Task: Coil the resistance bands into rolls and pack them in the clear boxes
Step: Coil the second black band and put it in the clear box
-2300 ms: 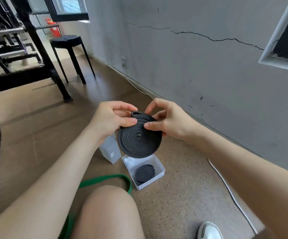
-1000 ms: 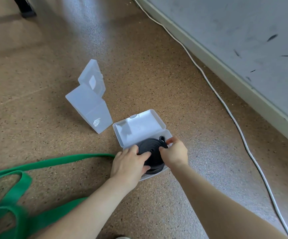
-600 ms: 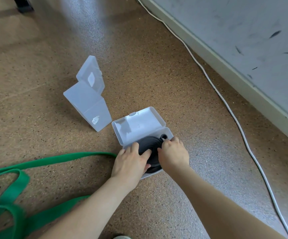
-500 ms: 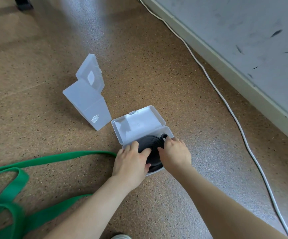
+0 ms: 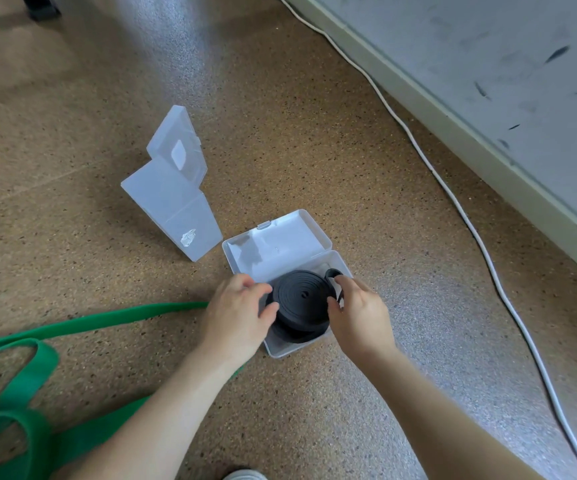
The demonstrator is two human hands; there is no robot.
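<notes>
The black roll (image 5: 301, 297) now sits in the open clear box (image 5: 290, 348), both hands drawn off its top: left hand (image 5: 238, 317) loose-fingered, touching at nine o'clock, right hand (image 5: 359, 317) pinching the tail at three. Lid (image 5: 276, 244) next, I'd say.

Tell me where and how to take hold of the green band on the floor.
Probably pinch the green resistance band at its looped end, from above with the left hand: it lies flat on the floor on that side.
</notes>
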